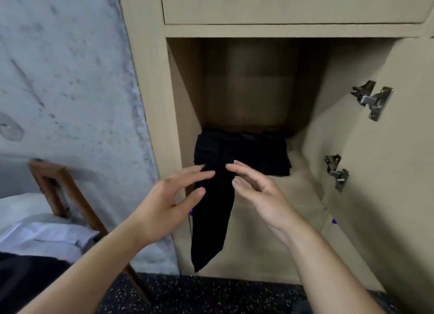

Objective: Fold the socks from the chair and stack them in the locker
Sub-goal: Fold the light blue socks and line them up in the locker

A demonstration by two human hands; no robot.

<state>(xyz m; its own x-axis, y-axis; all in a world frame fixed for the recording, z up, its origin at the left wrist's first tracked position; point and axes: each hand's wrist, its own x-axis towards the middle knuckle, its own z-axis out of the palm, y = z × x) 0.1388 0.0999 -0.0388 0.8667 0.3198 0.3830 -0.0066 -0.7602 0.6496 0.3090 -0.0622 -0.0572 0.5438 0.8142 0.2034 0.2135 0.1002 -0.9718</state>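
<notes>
A long black sock [212, 222] stretches from the front of the open locker [312, 149] up to a stack of folded black socks [253, 151] at the back of the locker floor. My left hand [164, 201] and my right hand [260, 194] hover on either side of the sock's upper end. Their fingers are nearly straight, and the fingertips touch the sock near the stack. Neither hand curls round it. Whether the sock lies flat on the locker floor or hangs I cannot tell.
A wooden chair [68, 191] with a white cushion and pale folded cloth [44, 236] stands at the left against a grey wall. The locker's open door [380, 173] with two metal hinges is at the right. A dark speckled floor lies below.
</notes>
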